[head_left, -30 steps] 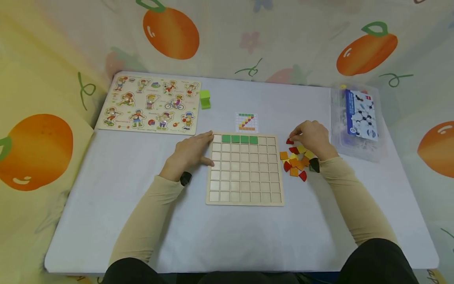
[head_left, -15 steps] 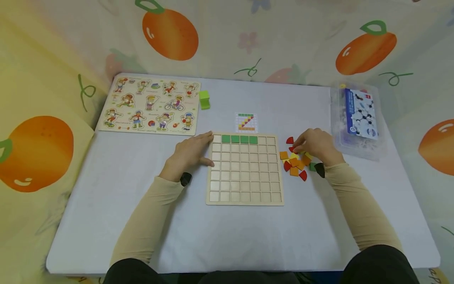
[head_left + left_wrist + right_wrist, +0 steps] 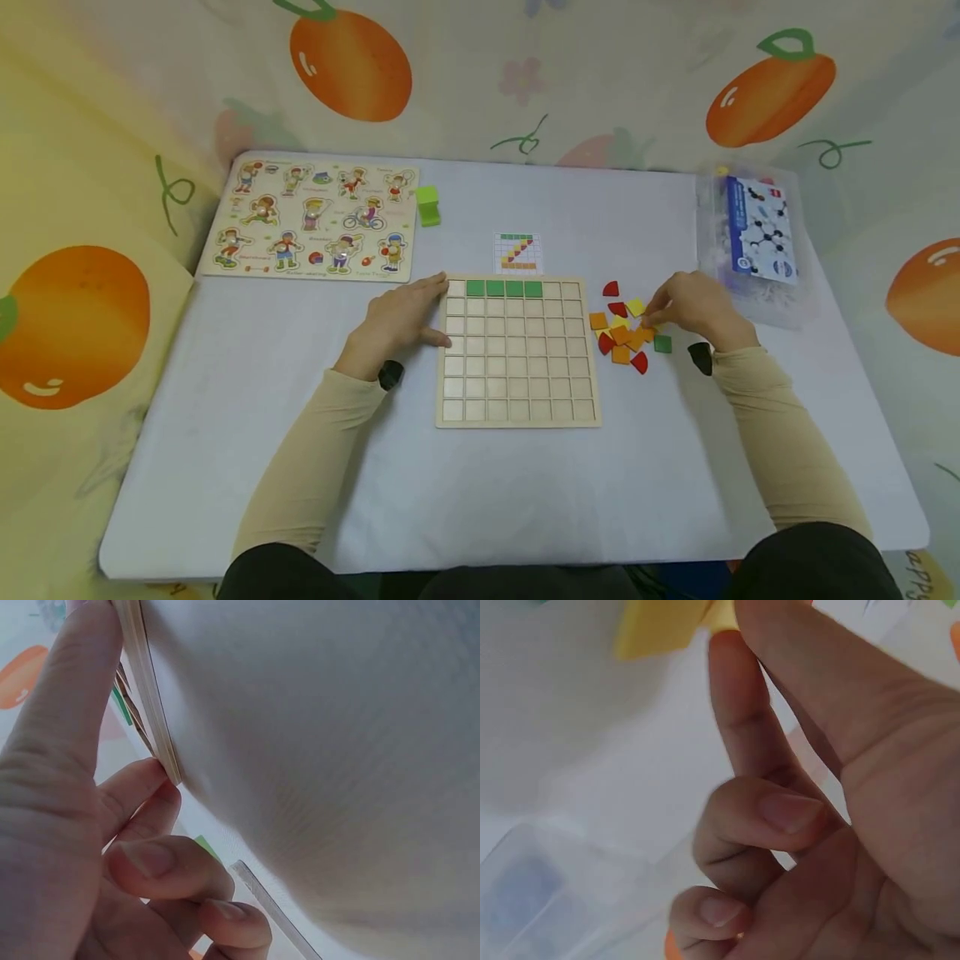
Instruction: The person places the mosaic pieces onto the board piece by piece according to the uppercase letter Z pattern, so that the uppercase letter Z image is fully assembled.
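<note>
A wooden grid board (image 3: 517,392) lies mid-table, with several green square tiles (image 3: 495,288) in its far row. My left hand (image 3: 393,325) rests at the board's left edge, thumb and index finger spread along it; in the left wrist view the thumb lies on the board's edge (image 3: 154,705) and the other fingers bend loosely. My right hand (image 3: 690,308) is at the right side of the loose tile pile, thumb and index fingertip together on a yellow tile (image 3: 724,615). Red quarter-round pieces (image 3: 611,288), orange squares (image 3: 621,354) and a loose green tile (image 3: 663,343) surround it.
A small pattern card (image 3: 517,254) lies beyond the board. At back left sits a picture puzzle (image 3: 307,217), with light-green blocks (image 3: 428,206) beside it. A clear plastic box (image 3: 757,242) stands at back right.
My right hand has moved from the far red piece, past the second red one, towards me and to the right, to a yellow tile. My left hand has stayed at the board's edge.
</note>
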A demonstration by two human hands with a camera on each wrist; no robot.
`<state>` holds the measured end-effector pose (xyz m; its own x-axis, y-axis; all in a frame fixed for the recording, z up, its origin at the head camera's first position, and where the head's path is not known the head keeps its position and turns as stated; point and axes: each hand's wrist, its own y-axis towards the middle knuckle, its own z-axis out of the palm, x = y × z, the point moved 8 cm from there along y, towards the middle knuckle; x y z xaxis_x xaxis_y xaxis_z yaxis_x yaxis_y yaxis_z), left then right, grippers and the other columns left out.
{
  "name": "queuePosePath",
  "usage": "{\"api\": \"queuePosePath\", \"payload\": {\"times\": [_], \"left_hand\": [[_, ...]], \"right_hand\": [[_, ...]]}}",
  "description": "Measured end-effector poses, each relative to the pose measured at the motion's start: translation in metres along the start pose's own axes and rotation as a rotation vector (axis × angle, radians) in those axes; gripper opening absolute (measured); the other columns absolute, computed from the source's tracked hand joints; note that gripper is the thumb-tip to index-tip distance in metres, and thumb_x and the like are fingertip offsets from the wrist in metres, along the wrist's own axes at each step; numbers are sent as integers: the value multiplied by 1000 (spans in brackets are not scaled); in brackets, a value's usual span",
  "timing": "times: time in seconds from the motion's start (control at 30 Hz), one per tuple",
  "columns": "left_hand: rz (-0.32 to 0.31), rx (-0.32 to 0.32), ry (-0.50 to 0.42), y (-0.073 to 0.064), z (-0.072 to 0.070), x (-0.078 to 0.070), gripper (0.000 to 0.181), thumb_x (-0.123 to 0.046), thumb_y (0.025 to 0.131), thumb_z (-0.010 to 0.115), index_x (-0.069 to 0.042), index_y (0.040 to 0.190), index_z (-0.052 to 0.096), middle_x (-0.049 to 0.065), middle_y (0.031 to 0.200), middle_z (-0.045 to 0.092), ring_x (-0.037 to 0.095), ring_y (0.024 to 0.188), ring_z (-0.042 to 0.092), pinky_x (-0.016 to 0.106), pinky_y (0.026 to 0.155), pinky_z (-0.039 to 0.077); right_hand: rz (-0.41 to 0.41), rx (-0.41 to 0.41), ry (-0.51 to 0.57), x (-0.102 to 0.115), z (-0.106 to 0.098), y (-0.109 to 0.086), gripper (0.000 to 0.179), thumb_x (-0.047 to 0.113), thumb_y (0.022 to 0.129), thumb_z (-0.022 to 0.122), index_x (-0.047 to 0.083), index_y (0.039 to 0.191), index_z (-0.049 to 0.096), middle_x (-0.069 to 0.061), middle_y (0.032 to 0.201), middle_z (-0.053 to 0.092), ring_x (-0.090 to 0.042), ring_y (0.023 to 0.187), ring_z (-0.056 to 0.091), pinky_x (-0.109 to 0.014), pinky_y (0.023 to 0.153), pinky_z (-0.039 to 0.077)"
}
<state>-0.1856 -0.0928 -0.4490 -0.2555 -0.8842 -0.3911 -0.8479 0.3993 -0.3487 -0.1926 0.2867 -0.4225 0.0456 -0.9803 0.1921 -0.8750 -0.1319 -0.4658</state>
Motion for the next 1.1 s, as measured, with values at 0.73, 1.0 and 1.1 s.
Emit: {"api": "queuePosePath", "payload": {"times": [0.73, 1.0, 1.1], "left_hand": [[9, -14, 2, 1, 0, 5, 102, -41, 79, 87, -12, 162, 34, 4, 173, 27, 36, 156, 34, 66, 112, 45], [7, -10, -1, -2, -1, 2, 102, -41, 79, 87, -12, 162, 35, 4, 172, 28, 36, 156, 35, 63, 118, 41], [6, -12, -1, -3, 0, 0, 101, -41, 79, 87, -12, 161, 35, 4, 172, 28, 36, 156, 36, 63, 118, 41]], "right_hand": [[-125, -4, 72, 1, -13, -7, 19, 20, 82, 87, 6, 82, 73, -8, 83, 73, -23, 78, 58, -29, 66, 45], [-175, -119, 128, 69, -19, 37, 17, 24, 88, 83, 8, 91, 79, -11, 96, 78, -24, 79, 60, -32, 68, 48], [-192, -125, 141, 90, -13, 52, 18, 26, 87, 84, 9, 93, 81, -11, 101, 80, -25, 85, 65, -36, 72, 53]]}}
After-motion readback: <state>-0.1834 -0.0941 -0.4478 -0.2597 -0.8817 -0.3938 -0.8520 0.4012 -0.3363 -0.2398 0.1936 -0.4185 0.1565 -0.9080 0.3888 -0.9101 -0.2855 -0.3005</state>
